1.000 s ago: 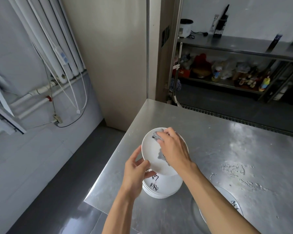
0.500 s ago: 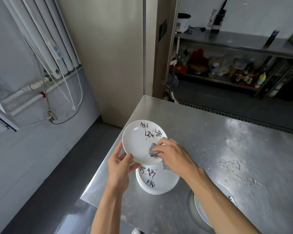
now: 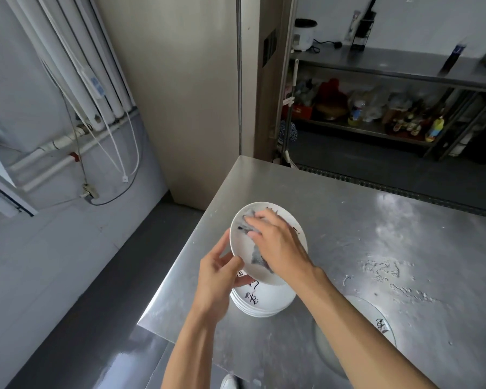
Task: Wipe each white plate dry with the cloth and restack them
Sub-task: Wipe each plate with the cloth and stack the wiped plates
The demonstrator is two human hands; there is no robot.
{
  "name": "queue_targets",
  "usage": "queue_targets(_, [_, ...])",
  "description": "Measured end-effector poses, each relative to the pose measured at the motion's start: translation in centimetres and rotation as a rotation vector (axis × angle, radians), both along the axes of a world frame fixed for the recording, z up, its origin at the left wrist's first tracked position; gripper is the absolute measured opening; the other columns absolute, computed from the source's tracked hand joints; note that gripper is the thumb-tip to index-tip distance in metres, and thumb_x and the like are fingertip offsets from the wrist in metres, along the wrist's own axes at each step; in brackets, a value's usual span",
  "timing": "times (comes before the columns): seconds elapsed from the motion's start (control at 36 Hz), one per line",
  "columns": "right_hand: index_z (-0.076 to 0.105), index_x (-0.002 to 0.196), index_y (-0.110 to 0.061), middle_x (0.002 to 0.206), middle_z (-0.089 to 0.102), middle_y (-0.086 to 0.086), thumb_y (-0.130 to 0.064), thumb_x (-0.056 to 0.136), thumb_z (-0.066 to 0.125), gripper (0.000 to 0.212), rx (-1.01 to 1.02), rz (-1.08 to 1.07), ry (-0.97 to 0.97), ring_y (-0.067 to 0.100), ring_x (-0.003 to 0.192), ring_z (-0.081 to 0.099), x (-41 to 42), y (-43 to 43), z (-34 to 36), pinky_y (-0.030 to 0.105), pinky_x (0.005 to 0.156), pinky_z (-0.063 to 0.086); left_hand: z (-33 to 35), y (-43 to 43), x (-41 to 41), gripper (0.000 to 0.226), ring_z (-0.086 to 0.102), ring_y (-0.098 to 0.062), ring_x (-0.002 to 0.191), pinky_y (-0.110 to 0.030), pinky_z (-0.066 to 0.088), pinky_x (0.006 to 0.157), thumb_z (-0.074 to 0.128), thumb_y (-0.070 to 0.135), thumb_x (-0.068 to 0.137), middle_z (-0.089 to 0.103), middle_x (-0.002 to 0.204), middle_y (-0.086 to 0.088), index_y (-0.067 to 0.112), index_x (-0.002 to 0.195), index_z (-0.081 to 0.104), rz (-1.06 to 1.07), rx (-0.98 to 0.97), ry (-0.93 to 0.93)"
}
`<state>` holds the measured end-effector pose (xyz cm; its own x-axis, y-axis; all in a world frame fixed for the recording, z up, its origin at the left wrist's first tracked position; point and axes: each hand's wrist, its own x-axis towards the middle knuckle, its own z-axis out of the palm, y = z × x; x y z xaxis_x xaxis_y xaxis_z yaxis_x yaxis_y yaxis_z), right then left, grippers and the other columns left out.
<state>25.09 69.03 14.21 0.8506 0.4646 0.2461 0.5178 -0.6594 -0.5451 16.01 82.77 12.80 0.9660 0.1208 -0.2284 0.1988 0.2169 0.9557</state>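
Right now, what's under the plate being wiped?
A stack of white plates with dark brush lettering, on the steel table. Only its near part shows; the held plate and left hand cover the rest, so the count is unclear.

left hand (image 3: pixel 219 276): thumb and fingers pinch plate (image 3: pixel 241 248) rim | right hand (image 3: pixel 281 245): palm down, fingers press cloth (image 3: pixel 257 259) flat
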Motion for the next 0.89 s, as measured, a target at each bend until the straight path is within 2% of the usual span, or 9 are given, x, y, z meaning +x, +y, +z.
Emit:
queue_targets(0.06, [0.067, 0.123, -0.024, 0.117, 0.057, -0.006, -0.01, 0.094, 0.067, 0.032, 0.006, 0.117, 0.01, 0.019, 0.102, 0.059, -0.8, 0.2, -0.2, 0.034, 0.089, 0.049, 0.0, 0.3, 0.0, 0.067, 0.077, -0.03, 0.1, -0.04, 0.063, 0.073, 0.045, -0.009, 0.093, 0.075, 0.122, -0.016, 0.037, 0.137, 0.067, 0.051, -0.028, 0.008])
queue_targets(0.14, [0.071, 0.123, -0.022, 0.119, 0.059, -0.005, -0.013, 0.097, 0.063, 0.028, -0.012, 0.22, 0.076, 0.019, 0.105, 0.058, -1.5, 0.1, -0.5, 0.032, 0.094, 0.048, 0.0, 1.0, -0.1, 0.067, 0.075, -0.038, 0.105, -0.059, 0.06, 0.088, 0.05, -0.009, 0.091, 0.076, 0.121, -0.016, 0.039, 0.134, 0.069, 0.113, -0.068, 0.009])
queue_targets(0.19, [0.072, 0.123, -0.023, 0.12, 0.059, -0.005, -0.014, 0.099, 0.061, 0.028, -0.057, 0.239, 0.105, 0.021, 0.105, 0.058, -1.6, -0.3, -0.6, 0.034, 0.094, 0.047, 0.0, 1.7, -0.3, 0.069, 0.075, -0.039, 0.106, -0.056, 0.062, 0.089, 0.05, -0.011, 0.093, 0.077, 0.12, -0.016, 0.041, 0.135, 0.068, 0.17, -0.099, 0.029])
queue_targets(0.33, [0.074, 0.118, -0.027, 0.117, 0.062, -0.009, -0.014, 0.097, 0.063, 0.027, -0.152, 0.212, 0.105, 0.02, 0.102, 0.056, -1.5, -2.2, -1.1, 0.036, 0.089, 0.049, 0.0, 2.8, -0.8, 0.066, 0.078, -0.035, 0.098, -0.037, 0.065, 0.073, 0.049, -0.011, 0.096, 0.079, 0.11, -0.015, 0.036, 0.14, 0.064, 0.257, -0.103, 0.064])
queue_targets(0.47, [0.069, 0.116, -0.031, 0.108, 0.055, -0.011, -0.013, 0.095, 0.063, 0.028, -0.245, 0.029, 0.049, 0.017, 0.096, 0.052, -1.0, -4.8, -1.8, 0.039, 0.078, 0.053, 0.3, 2.9, -1.1, 0.067, 0.078, -0.031, 0.096, -0.035, 0.064, 0.072, 0.05, -0.009, 0.097, 0.08, 0.107, -0.011, 0.045, 0.132, 0.068, 0.267, -0.074, 0.072])
queue_targets(0.61, [0.071, 0.112, -0.021, 0.104, 0.054, -0.004, -0.008, 0.092, 0.057, 0.028, -0.072, -0.281, 0.062, 0.019, 0.093, 0.057, -1.1, -6.3, -2.7, 0.04, 0.077, 0.054, 0.2, 2.7, -1.2, 0.059, 0.078, -0.026, 0.092, -0.032, 0.064, 0.073, 0.051, -0.006, 0.099, 0.08, 0.102, -0.009, 0.038, 0.135, 0.066, 0.297, -0.109, 0.108])
queue_targets(0.69, [0.067, 0.127, -0.019, 0.104, 0.055, 0.001, -0.003, 0.086, 0.066, 0.043, -0.029, -0.235, -0.004, 0.024, 0.094, 0.06, -2.1, -6.8, -2.8, 0.036, 0.079, 0.053, 0.3, 2.7, -1.4, 0.056, 0.078, -0.027, 0.096, -0.031, 0.064, 0.077, 0.05, -0.004, 0.1, 0.079, 0.114, -0.007, 0.034, 0.138, 0.066, 0.308, -0.158, 0.117])
queue_targets(0.78, [0.056, 0.142, -0.026, 0.098, 0.052, 0.0, 0.0, 0.083, 0.069, 0.066, 0.012, -0.125, -0.027, 0.023, 0.078, 0.058, -3.2, -6.3, -2.7, 0.035, 0.07, 0.053, 0.3, 2.4, -1.2, 0.055, 0.077, -0.027, 0.101, -0.037, 0.064, 0.088, 0.049, -0.005, 0.1, 0.078, 0.119, -0.005, 0.027, 0.142, 0.063, 0.316, -0.196, 0.131])
queue_targets(0.89, [0.071, 0.122, -0.017, 0.094, 0.058, 0.002, 0.006, 0.079, 0.073, 0.048, 0.113, -0.086, -0.126, 0.02, 0.074, 0.06, -3.9, -4.9, -3.1, 0.033, 0.066, 0.054, 0.5, 1.4, -0.7, 0.053, 0.073, -0.032, 0.101, -0.04, 0.063, 0.093, 0.048, -0.006, 0.1, 0.078, 0.117, -0.012, 0.025, 0.141, 0.061, 0.304, -0.213, 0.15])
